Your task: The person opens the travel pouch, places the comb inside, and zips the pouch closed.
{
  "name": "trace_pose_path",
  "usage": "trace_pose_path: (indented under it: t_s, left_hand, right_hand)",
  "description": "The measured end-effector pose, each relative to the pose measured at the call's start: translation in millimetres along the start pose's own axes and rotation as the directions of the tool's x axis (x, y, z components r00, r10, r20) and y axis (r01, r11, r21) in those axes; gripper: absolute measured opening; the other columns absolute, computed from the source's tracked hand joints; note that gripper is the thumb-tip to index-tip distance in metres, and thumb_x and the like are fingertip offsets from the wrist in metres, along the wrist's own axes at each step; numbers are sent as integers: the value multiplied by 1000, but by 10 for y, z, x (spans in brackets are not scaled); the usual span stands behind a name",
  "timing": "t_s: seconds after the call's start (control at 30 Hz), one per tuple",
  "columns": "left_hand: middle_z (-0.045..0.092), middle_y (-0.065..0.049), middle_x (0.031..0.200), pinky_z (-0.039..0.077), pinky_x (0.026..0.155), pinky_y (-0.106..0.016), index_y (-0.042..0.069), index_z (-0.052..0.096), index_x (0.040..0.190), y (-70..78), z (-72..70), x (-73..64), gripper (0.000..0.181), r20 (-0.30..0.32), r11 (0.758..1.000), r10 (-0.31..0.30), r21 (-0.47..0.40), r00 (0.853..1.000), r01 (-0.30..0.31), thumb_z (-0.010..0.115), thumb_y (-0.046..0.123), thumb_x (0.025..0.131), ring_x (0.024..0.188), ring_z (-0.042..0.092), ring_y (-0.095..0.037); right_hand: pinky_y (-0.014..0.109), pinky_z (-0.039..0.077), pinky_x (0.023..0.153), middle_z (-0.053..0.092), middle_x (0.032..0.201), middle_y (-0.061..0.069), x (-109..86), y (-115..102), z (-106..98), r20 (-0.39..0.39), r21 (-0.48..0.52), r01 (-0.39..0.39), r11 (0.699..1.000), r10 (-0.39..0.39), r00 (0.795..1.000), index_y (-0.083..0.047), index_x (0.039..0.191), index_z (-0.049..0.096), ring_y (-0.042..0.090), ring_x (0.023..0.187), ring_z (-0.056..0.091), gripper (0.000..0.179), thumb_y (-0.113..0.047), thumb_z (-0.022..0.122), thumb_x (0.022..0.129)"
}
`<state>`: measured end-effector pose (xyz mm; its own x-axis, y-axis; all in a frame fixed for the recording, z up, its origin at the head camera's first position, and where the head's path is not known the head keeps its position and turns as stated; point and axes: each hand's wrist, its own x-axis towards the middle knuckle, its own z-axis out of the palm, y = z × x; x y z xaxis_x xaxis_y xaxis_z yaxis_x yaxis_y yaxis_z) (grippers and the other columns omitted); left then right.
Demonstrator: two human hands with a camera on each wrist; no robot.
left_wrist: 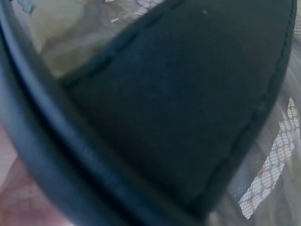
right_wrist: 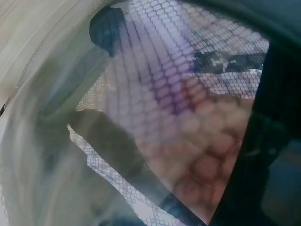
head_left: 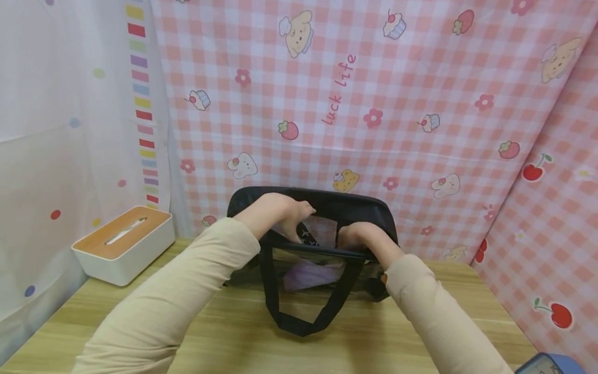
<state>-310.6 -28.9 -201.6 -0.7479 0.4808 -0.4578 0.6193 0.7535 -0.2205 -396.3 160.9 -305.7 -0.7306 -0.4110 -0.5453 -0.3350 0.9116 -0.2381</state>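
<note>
A handbag (head_left: pixel 306 328) with black trim, clear sides and a black strap handle stands on the table, its top gaping. My left hand (head_left: pixel 285 213) reaches in over its left part, thumb and fingers spread apart beside a white mesh piece (head_left: pixel 325 228) with a black, white-marked band. My right hand (head_left: pixel 359 234) dips in at the right, its fingers mostly behind the rim. In the right wrist view those bent fingers (right_wrist: pixel 209 160) show through the clear side, against purple mesh (right_wrist: pixel 160 70); I cannot tell whether they grip it. The left wrist view shows mainly black trim (left_wrist: pixel 188 94).
A white tissue box (head_left: pixel 140 254) with a wood-coloured lid sits on the wooden table (head_left: pixel 243 353) at the left. A blue-edged object (head_left: pixel 556 363) pokes in at the lower right corner. Pink checked cloth (head_left: pixel 355 93) hangs right behind the bag.
</note>
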Motion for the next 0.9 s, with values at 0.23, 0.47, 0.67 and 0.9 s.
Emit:
trace_pose_path:
  t_s: [0.23,0.47,0.67,0.9]
  left_hand:
    - [4,-9,155,26,114,-35,9,5,148,17,0,-18,79,7,1000,-5,0,1000,5,51,39,91,142,11,-22]
    - [20,-12,151,29,113,-36,6,18,146,-72,89,-46,74,-151,992,41,-108,988,-57,57,35,90,138,26,-23]
    - [37,-13,143,32,110,-41,5,36,139,-292,309,-209,74,-441,903,58,-359,896,-235,64,42,83,133,34,-27]
    - [46,-17,136,39,103,-47,1,43,133,-443,675,-604,82,-723,861,-41,-375,689,-343,76,41,69,126,43,-32]
  right_hand:
    - [22,44,56,66,86,2,-416,-117,-53,-130,-61,49,997,-57,990,-10,91,72,7,65,50,23,-5,50,87]
    - [27,55,68,68,89,12,-949,-521,-89,-289,121,115,986,-76,954,3,103,67,12,74,61,24,-14,56,91]
    - [28,56,68,70,88,13,-1026,-619,-106,-424,135,177,975,-104,900,1,100,69,15,74,65,25,-19,58,90]
    - [29,55,67,70,94,14,-1014,-800,-94,-517,129,221,967,-125,847,0,102,69,15,75,64,28,-23,58,90]
